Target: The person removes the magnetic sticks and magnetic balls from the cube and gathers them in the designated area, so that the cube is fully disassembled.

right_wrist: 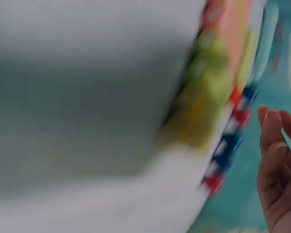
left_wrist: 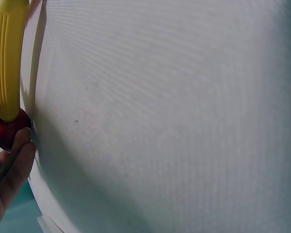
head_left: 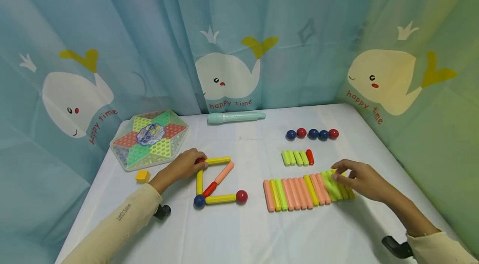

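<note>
In the head view my left hand pinches a red ball at the upper left corner of a figure of sticks and balls. One yellow stick runs right from that ball, another yellow stick towards me to a blue ball. From the blue ball, a yellow stick leads to a second red ball, and a red stick with a pink stick slants upward. My right hand, fingers loosely bent and holding nothing, is over the right end of a long stick row.
Behind the long row lie short green sticks and a red stick, then several blue and red balls. A light green pen-shaped object lies by the curtain. At left are a star-patterned board and a yellow block.
</note>
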